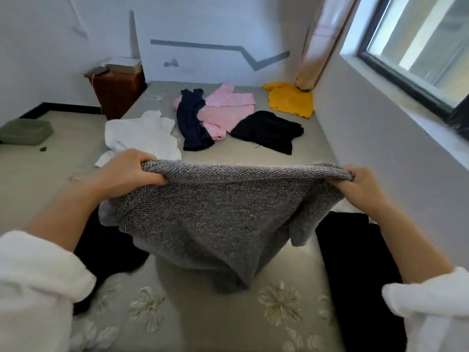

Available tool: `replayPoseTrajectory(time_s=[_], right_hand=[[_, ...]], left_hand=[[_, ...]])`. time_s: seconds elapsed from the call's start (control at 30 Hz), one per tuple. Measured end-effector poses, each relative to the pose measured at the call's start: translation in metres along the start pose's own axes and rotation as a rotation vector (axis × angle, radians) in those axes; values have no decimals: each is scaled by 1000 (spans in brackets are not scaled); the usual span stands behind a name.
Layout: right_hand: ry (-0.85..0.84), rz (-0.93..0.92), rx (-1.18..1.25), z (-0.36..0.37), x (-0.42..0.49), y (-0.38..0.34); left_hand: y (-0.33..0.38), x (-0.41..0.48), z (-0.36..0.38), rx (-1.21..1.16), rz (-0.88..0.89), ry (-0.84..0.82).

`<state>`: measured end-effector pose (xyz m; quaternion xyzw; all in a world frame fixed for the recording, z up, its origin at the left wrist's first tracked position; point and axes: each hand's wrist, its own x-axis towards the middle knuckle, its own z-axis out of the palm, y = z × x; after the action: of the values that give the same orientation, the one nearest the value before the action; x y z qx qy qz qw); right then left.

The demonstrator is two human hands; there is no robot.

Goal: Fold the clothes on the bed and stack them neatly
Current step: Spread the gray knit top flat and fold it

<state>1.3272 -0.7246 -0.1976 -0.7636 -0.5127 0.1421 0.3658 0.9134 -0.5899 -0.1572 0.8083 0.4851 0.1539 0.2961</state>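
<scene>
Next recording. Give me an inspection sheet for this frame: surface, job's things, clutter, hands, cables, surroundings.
Surface: beige floral-patterned bed, its cover lying flat.
Job's things: grey knitted sweater held up above the bed; white top, navy garment, pink garment, black garment and yellow garment lie unfolded farther off; no stack seen.
Clutter: green flat box on the floor at the left.
Hands: left hand and right hand each grip the sweater's top edge, fingers curled over it.
Cables: thin pale cord seems to hang down the brown bedside cabinet.
Surroundings: white wall with grey marks; dark-framed window and beige curtain at the right.
</scene>
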Motion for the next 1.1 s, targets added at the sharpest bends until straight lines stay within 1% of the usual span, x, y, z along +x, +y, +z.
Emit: replayPoseTrajectory(time_s=[0.03,0.1,0.17,0.2,0.23,0.27,0.3,0.37,0.4,0.43,0.5,0.53,0.57,0.6,0.63,0.67,0.7,0.73,0.77,0.8,0.83,0.87,0.9,0.93,1.0,1.03,1.1], right_hand=[[6,3,152,-7,1,-12],[9,20,381,-22,7,-35],[-9,43,582,-40,16,-55],[-35,43,630,-49,20,-67],[-53,32,637,-55,27,-76],[-68,13,573,-60,34,-86],[-68,-11,440,-61,43,-91],[-44,-110,126,-52,61,-98],[-41,-154,-15,-44,70,-99],[-44,-176,-143,-33,80,-96],[-47,-160,-402,-8,100,-85],[-37,-145,-562,3,108,-81],[-1,-138,-730,12,116,-77],[41,-133,-849,19,122,-76],[85,-130,-900,24,130,-77],[102,-83,-903,26,137,-81],[93,-1,-822,28,148,-82],[81,93,-660,28,156,-87],[37,178,-446,28,167,-91],[8,250,-175,27,173,-98],[34,286,65,26,180,-104],[111,257,171,26,187,-108],[201,171,143,26,192,-109],[285,88,66,24,192,-109],[399,-21,-90,19,191,-101],[424,-61,-130,17,191,-93],[446,-147,-212,12,187,-78]], left_hand=[[10,1,-15,-33,15,10],[29,3,-45,-157,45,-6],[38,6,-72,-387,33,-41],[39,8,-85,-489,18,-52],[39,12,-97,-528,11,-50],[38,18,-108,-485,-6,-25],[35,27,-116,-374,-33,29],[25,48,-123,-23,-61,141],[19,59,-123,159,-62,163],[9,71,-122,291,-54,153],[-10,91,-111,503,-74,121],[-17,99,-105,657,-97,154],[-23,107,-99,827,-115,221],[-27,115,-93,940,-131,288],[-25,122,-87,942,-157,338],[-24,133,-82,922,-183,372],[-18,142,-79,825,-227,406],[-17,155,-79,668,-278,433],[-13,166,-79,452,-330,468],[-14,182,-83,202,-359,488],[-10,192,-86,-79,-383,495],[-9,203,-89,-314,-398,520],[-8,213,-91,-415,-397,585],[-6,220,-92,-415,-360,666],[1,220,-90,-206,-228,825],[5,215,-88,-103,-142,892],[4,202,-84,23,47,947]])
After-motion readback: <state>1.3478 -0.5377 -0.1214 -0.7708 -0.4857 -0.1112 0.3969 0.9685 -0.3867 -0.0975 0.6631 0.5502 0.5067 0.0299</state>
